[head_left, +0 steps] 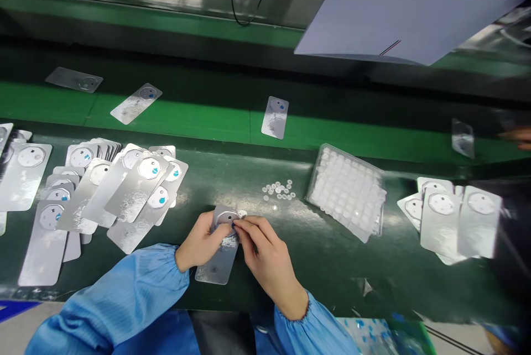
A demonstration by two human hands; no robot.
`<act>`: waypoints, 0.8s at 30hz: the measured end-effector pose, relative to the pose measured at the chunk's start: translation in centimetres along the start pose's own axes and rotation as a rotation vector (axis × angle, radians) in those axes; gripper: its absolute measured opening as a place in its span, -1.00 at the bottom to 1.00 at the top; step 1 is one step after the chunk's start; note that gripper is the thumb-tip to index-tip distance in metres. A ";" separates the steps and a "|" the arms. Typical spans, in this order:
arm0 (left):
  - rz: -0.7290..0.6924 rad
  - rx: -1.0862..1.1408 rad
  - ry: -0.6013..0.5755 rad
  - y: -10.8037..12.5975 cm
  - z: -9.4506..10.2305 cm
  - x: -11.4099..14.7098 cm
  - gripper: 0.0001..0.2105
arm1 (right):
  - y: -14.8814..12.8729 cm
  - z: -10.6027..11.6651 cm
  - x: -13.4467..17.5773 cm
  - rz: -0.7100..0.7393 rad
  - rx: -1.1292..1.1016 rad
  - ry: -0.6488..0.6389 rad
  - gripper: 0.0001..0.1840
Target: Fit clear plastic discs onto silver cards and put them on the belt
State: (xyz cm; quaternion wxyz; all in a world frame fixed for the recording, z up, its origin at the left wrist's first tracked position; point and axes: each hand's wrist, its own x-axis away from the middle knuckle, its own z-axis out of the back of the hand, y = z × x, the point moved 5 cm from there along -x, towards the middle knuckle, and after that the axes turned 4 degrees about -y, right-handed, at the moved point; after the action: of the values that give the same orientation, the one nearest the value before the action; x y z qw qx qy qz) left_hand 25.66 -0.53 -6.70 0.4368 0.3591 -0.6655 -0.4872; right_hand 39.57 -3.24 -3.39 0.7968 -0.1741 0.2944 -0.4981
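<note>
A silver rectangular plate (215,267) with a round part near its top end lies at the table's front, in front of me. My left hand (202,243) grips its left side, with the thumb on the round part. My right hand (269,258) is closed in a pinch at the right side of that round part; what sits between the fingertips is too small and hidden to name. Just beyond my right hand are several small clear discs (279,189) scattered on the table. Right of them stands a clear plastic tray (382,181) filled with white translucent pieces.
Overlapping silver plates (128,189) are piled at the left, and another pile (442,225) lies at the right. Spaced-out plates rest on the green belt (199,117) behind. A white panel (398,6) overhangs the upper right. Another person's hand (520,136) shows at the right edge.
</note>
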 end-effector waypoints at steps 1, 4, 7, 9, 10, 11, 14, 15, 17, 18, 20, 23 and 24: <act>0.005 0.003 0.000 0.0 0.0 0.0 -0.83 | 0.0 0.0 -0.1 -0.007 -0.010 -0.002 -0.78; 0.019 0.020 0.028 0.0 0.2 0.2 -0.78 | -0.3 0.0 -0.4 -0.005 -0.007 0.013 -0.80; 0.066 0.050 0.096 -0.5 0.6 0.4 -0.78 | -0.5 0.1 -0.5 0.024 0.022 0.027 -0.82; 0.152 0.083 0.173 -1.2 1.0 0.6 -0.82 | -0.5 0.1 -0.6 0.052 0.058 0.017 -0.82; 0.208 0.110 0.227 -1.6 1.3 0.6 -0.84 | -0.5 0.1 -0.6 0.076 0.081 0.008 -0.81; 0.261 0.138 0.283 -2.1 1.6 0.7 -0.86 | -0.5 0.0 -0.6 0.111 0.102 0.002 -0.80; 0.355 0.202 0.403 -2.9 2.3 0.7 -0.85 | -0.5 0.0 -0.4 0.247 0.079 0.083 -0.76; 0.368 0.225 0.392 -2.9 2.3 0.6 -0.81 | -0.4 0.2 -0.3 0.252 0.024 0.153 -0.75; 0.396 0.336 0.269 -2.7 1.7 0.2 -0.69 | 0.7 1.0 0.3 0.138 -0.128 0.327 -0.77; 0.409 0.415 0.191 -2.5 1.3 0.1 -0.64 | 1.6 1.6 0.9 0.031 -0.202 0.410 -0.80; 0.416 0.557 0.076 -2.0 0.6 0.0 -0.57 | 4.0 3.3 3.3 -0.223 -0.306 0.535 -0.87; 0.378 0.620 0.060 -1.4 0.5 0.0 -0.59 | 8.7 8.0 10.1 -0.647 -0.334 0.694 -0.77; 0.363 0.622 0.056 -1.3 0.5 0.0 -0.60 | 10.3 10.0 13.1 -0.792 -0.302 0.741 -0.69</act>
State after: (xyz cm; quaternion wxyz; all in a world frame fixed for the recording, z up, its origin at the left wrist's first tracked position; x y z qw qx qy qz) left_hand 25.31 -0.68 -8.01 0.4041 0.3641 -0.8225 -0.1660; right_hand 57.43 -10.55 -5.44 0.3584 -0.1967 0.5349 -0.7394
